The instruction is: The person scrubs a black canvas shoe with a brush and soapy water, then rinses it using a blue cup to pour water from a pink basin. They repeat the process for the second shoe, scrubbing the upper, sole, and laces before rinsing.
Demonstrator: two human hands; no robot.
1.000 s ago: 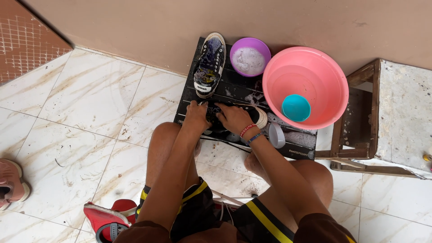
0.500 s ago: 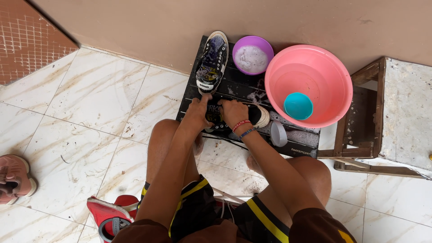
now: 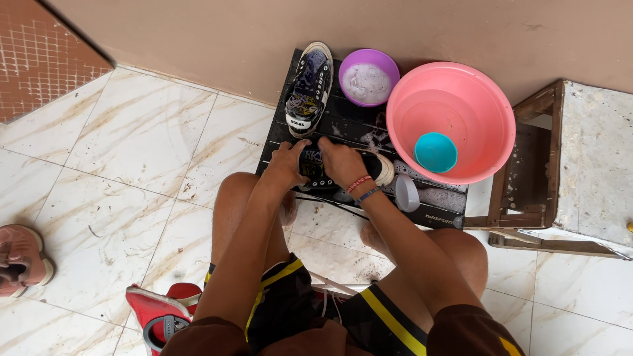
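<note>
1. Near the centre of the frame, the left hand (image 3: 285,160) lay on the heel end of a black sneaker (image 3: 343,170), fingers curled over it and gripping it.
2. The right hand (image 3: 341,162) pressed on the middle of the same sneaker, fingers bent down onto the upper; whether they clasped anything besides the shoe could not be told. Red and blue bands circled that wrist.
3. The sneaker lay sideways on a low black slatted bench (image 3: 356,125), its white toe cap pointing toward the right of the frame.
4. A second black sneaker (image 3: 309,88) with white laces stood lengthwise at the bench's upper left end, a small white rectangular label at its near end.
5. Just right of it, at the top centre, sat a purple bowl (image 3: 368,76) holding sudsy water.
6. A large pink basin (image 3: 451,122) filled the upper right of the bench, with a small teal cup (image 3: 436,151) inside it.
7. A pale translucent cup (image 3: 406,192) lay on its side just beside the sneaker's toe.
8. White lettering marked the bench's front edge at its right end.
9. A worn wooden stool (image 3: 580,165) with a pale top stood at the right edge.
10. A red sandal (image 3: 161,313) lay on the marble tile floor (image 3: 132,165) at lower left; a pink shoe (image 3: 23,260) sat at the far left edge.
</note>
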